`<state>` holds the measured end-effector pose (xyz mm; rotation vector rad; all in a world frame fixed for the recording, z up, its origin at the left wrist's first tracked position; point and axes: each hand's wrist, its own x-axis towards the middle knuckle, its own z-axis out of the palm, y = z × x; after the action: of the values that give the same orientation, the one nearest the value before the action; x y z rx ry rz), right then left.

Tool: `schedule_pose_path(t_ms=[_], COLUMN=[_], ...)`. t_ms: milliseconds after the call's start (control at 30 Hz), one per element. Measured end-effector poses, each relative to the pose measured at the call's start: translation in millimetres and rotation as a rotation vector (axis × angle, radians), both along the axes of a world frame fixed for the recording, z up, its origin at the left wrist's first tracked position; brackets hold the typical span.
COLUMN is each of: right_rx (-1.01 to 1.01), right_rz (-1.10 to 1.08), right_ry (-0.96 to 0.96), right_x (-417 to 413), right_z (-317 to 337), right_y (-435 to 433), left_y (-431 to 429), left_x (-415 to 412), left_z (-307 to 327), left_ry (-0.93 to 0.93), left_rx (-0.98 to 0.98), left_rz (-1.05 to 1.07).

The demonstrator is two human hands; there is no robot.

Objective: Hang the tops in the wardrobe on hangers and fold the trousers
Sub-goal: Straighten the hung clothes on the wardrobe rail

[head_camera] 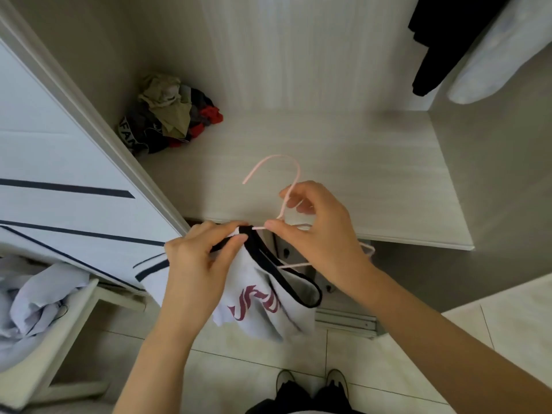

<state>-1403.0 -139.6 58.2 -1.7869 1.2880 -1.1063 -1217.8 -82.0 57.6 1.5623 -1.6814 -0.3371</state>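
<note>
Head cam, pale wardrobe shelf [343, 150], clothes pile [170, 115] rear-L

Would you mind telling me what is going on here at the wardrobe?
A person stands at the wardrobe, fitting a white top onto a pink hanger. The right hand pinches the hanger below its hook; the left hand grips the top's black-edged strap at the hanger's end. A pile of clothes lies in the wardrobe's back corner, and two garments hang at upper right.

Cloth top [263, 306], smooth pink hanger [294, 171]
</note>
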Motion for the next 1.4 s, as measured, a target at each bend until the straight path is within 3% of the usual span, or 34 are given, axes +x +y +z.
schedule_pose_path(t_ms=[100, 167, 333, 500, 600, 733, 800, 1067, 1300, 1400], right_rx=[-0.139, -0.161, 0.071, 0.182, 0.181, 0.137, 0.162, 0.041, -0.038, -0.048], right_rz=[-0.106, -0.065, 0.217, 0.339, 0.489, 0.700, 0.632, 0.280, 0.274, 0.327], right_ry=[-0.049, -0.084, -0.006, -0.098, 0.039, 0.483, 0.565, 0.082, 0.041, 0.149], right_x=[-0.6, 0.5, 23.3, 38.9, 33.5, 11.6, 2.9, 22.6, 27.1, 24.7], right_z=[-14.0, -18.5, -35.3, -40.4, -44.6, -65.6, -74.2, -72.4, -66.5, -76.3], right_y=[7.0, 12.9, 31.7, 36.5, 31.6, 34.9, 38.7, 41.8, 37.9, 42.3], left_y=[2.9, 4.9, 8.7, 10.5, 12.2, 11.9, 10.9, 10.5, 13.0, 14.8], left_x=[-6.3, -6.8, -11.7, -7.0, -2.9, 5.3, 9.8, -6.5, -11.3, -12.9], left_z=[-2.3, -1.6, 4.7, 7.2, 6.4, 11.6, 15.3, 16.3, 16.5, 19.8], left_ry=[0.099, 0.158, 0.229, 0.272, 0.285, 0.303, 0.290, 0.351, 0.367, 0.444], left_rx=[0.027, 0.041, 0.047, 0.061, 0.094, 0.081, 0.082, 0.102, 0.112, 0.113], left_rz=[0.139, 0.209, 0.243, 0.244, 0.244, 0.284, 0.280, 0.217, 0.216, 0.221])
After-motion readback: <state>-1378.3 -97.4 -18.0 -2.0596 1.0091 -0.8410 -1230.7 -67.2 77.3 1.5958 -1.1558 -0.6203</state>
